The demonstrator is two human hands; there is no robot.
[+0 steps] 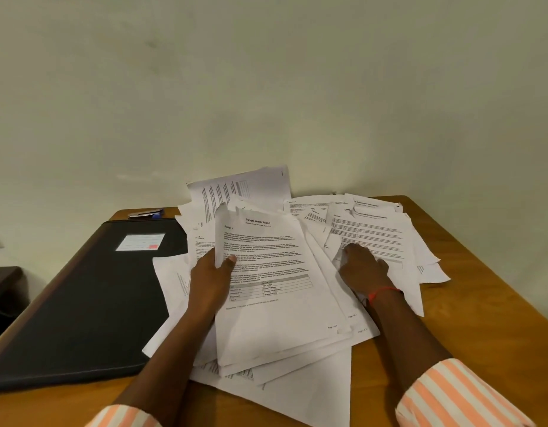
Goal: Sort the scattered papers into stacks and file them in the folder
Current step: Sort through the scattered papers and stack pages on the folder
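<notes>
A loose heap of white printed papers (371,232) covers the middle and right of the wooden table (482,303). My left hand (209,278) grips the left edge of a small stack (276,303) topped by a sheet headed "Sample Health Report", thumb on top and fingers beneath. My right hand (363,269) lies on the sheets to the right of that stack, fingers spread; I cannot tell whether it pinches a sheet. A closed black folder (91,303) with a white label lies flat on the left of the table, partly under the papers' edge.
A stapler (145,214) with a blue end sits at the table's back edge behind the folder. A plain wall stands right behind the table, and some sheets lean against it. Dark objects stand beyond the table's left edge.
</notes>
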